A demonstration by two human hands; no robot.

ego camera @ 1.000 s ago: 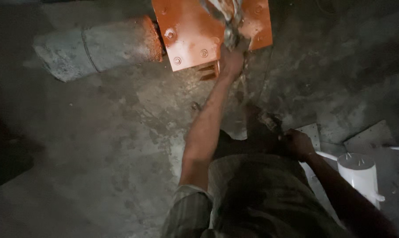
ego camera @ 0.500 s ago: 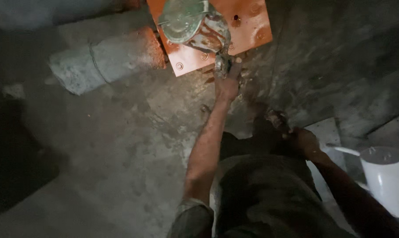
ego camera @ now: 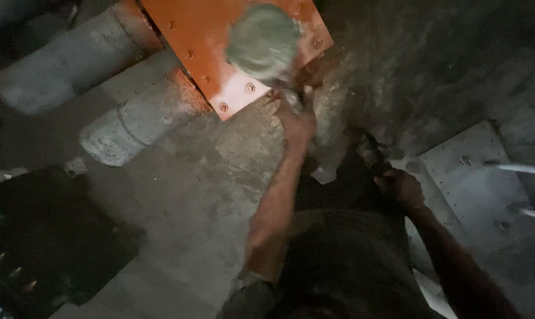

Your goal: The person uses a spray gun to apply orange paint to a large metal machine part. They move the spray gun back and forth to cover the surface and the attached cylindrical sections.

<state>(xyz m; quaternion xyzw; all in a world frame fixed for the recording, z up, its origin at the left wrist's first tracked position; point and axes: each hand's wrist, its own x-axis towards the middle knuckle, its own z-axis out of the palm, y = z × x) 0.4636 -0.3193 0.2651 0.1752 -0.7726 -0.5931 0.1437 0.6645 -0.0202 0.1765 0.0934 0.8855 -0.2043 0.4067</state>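
Observation:
An orange steel plate (ego camera: 202, 41) with bolts lies on the concrete floor at the top. A round grey-green part (ego camera: 263, 41) stands on it, blurred. My left hand (ego camera: 297, 127) reaches forward to the plate's near edge. Its fingers are closed around a small grey metal piece (ego camera: 291, 97) just below the round part. My right hand (ego camera: 400, 186) rests curled on my dark trouser leg (ego camera: 350, 248), apart from the plate, and I see nothing in it.
Two grey concrete cylinders (ego camera: 131, 121) (ego camera: 61, 62) lie left of the plate. A dark box (ego camera: 43, 236) sits at the lower left. A grey bolted metal sheet (ego camera: 474, 171) lies at the right, with white bars (ego camera: 524, 169) crossing its far edge.
The view has swung, so the orange plate and cylinders now sit lower and further left. A white container at the right has left the view. My left hand stays at the plate's edge.

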